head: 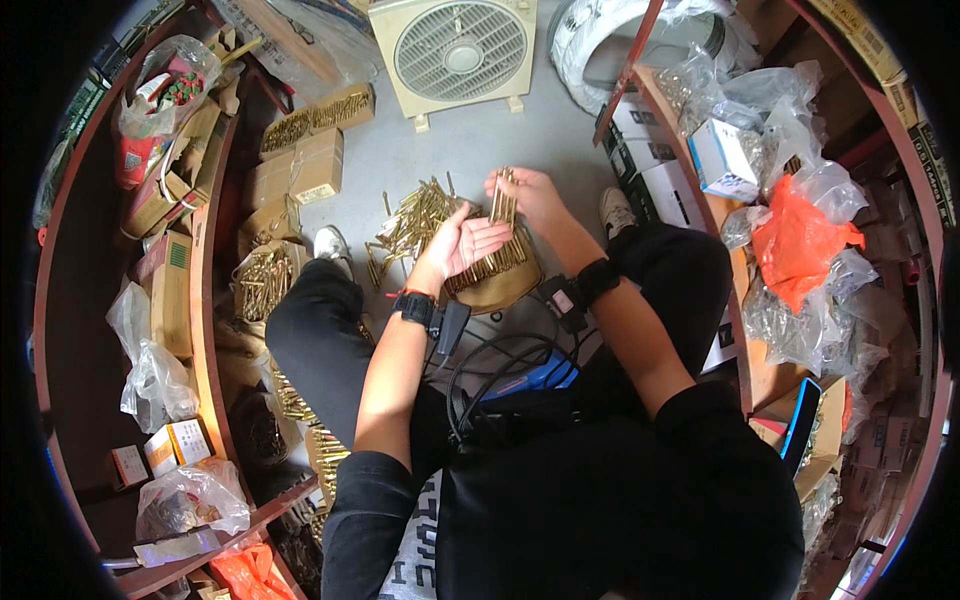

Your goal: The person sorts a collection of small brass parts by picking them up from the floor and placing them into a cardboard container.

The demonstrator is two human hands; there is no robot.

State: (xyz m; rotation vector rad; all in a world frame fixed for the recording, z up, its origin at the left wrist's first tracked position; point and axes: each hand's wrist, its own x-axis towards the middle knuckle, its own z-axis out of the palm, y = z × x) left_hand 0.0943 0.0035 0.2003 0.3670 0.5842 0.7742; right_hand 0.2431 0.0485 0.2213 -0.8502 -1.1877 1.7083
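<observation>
My right hand grips a small bundle of long brass-coloured metal fasteners, held upright above the floor. Palm up and fingers spread, my left hand is beside the bundle's lower end; whether its fingertips touch it I cannot tell. Beneath both hands, an open cardboard box holds fasteners standing in packed rows, partly hidden by my hands. A loose heap of the same fasteners lies on the floor to the left of the box, with a few strays around its edge.
At left are a closed carton and open boxes of fasteners. A box fan stands ahead, beside wrapped coils. Shelving flanks me, holding plastic bags and a red bag. Black cables cross between my legs.
</observation>
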